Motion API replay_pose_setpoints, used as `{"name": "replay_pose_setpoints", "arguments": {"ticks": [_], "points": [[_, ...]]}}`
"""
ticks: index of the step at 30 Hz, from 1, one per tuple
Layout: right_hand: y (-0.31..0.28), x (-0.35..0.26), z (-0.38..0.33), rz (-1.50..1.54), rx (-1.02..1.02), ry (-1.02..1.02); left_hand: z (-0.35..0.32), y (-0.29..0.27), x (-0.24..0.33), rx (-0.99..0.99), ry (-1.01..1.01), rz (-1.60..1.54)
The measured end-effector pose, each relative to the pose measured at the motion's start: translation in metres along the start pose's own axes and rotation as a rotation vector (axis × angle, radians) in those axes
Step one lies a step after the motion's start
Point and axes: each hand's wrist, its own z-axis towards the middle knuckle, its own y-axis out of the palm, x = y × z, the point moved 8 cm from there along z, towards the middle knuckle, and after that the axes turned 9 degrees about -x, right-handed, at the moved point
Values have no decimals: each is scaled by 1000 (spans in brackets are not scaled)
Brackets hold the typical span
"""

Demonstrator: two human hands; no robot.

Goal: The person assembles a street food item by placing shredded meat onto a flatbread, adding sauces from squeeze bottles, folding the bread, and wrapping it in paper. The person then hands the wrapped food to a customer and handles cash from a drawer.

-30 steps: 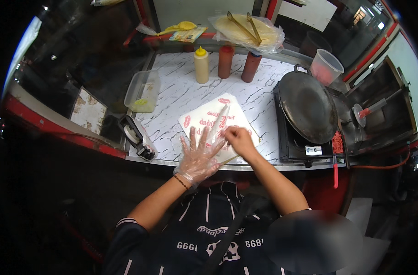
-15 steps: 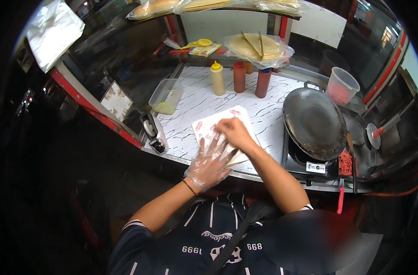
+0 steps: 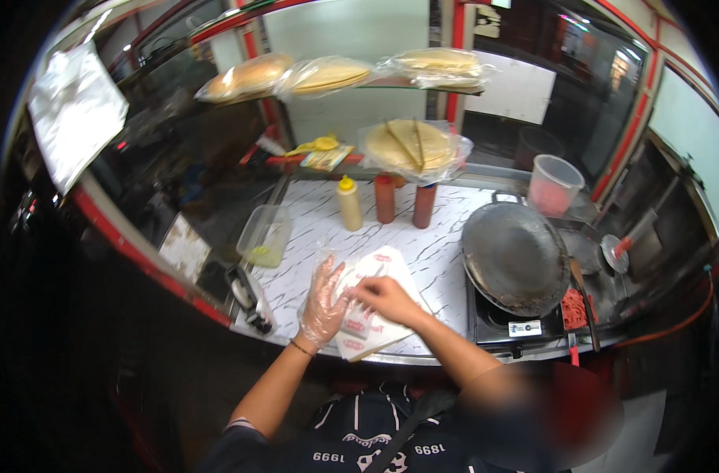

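A stack of white paper sheets with red print [image 3: 391, 325] lies on the counter in front of me. My left hand [image 3: 322, 306], in a loose clear plastic glove, is at the stack's left edge with its fingers stretched out and pointing away from me. Over the paper, my bare right hand [image 3: 384, 301] has its fingers pinched together, close to the left thumb. Whatever the pinch holds, if anything, is too small to make out.
Three squeeze bottles [image 3: 384, 199] stand behind the paper. A clear tub [image 3: 266, 236] and a tape dispenser [image 3: 250, 299] are at left. On the right, a dark wok [image 3: 517, 256] sits on a stove beside shredded red food [image 3: 574, 310]. Flatbreads [image 3: 410, 146] lie at the back.
My view has tilted up, so the shelf shows more. The left hand has shifted from across the paper to its left edge, fingers raised. My right hand stays pinched over the sheets.
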Motion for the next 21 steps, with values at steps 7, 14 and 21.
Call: {"name": "replay_pose_setpoints", "arguments": {"ticks": [7,14,21], "points": [[-83,4,21,172,335,82,32,-20,-42,-284,-91,-287],[-61,-10,56,151,424,-13,39,-13,-85,-542,-212,-928],[-40,-57,66,-569,340,-166,44,-52,-65,-769,-203,-1792]]}}
